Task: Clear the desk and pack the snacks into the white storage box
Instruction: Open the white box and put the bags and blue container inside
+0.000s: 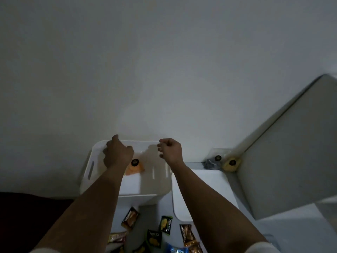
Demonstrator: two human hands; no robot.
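Observation:
The white storage box stands against the wall at the far end of the desk. An orange snack pack with a round black label lies inside it. My left hand hangs inside the box just left of and above that pack, with nothing visible in its loosely curled fingers. My right hand hovers over the box's right side, fingers loosely curled and holding nothing. Several snack sachets lie on the desk in front of the box, among them a brown one and a green one.
A white lid lies right of the box. Behind it, in the corner, sit a grey pack and a yellow pack. A large grey slanted panel fills the right side. A dark surface lies at the left.

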